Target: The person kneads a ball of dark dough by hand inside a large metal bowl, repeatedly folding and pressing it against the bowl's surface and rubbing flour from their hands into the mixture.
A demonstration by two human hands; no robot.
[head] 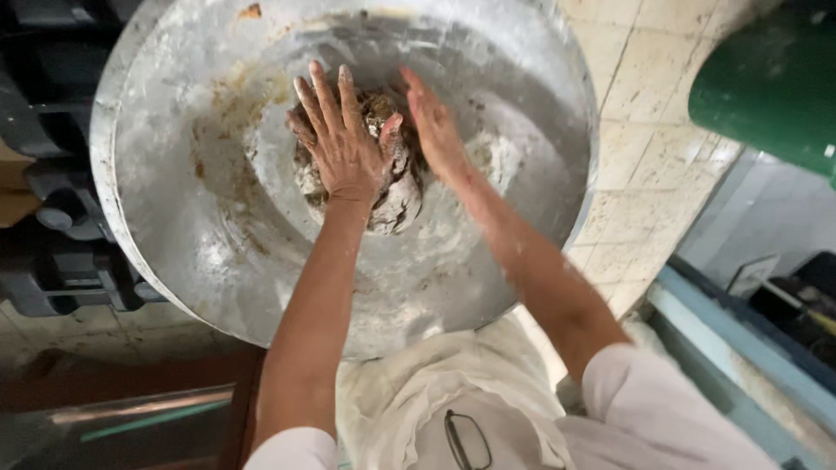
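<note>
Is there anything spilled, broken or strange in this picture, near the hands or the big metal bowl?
Nothing looks broken or spilled. Both hands, left hand and right hand, press a brownish dough lump in the wide metal bowl. Flour and dough smears stay inside the bowl. A pair of glasses hangs at the person's shirt.

dough lump [392, 196] | brown, floury | centre of metal basin [218, 218]

Kitchen, tiled counter [649, 148], metal basin [174, 218], dough [392, 196]
</note>
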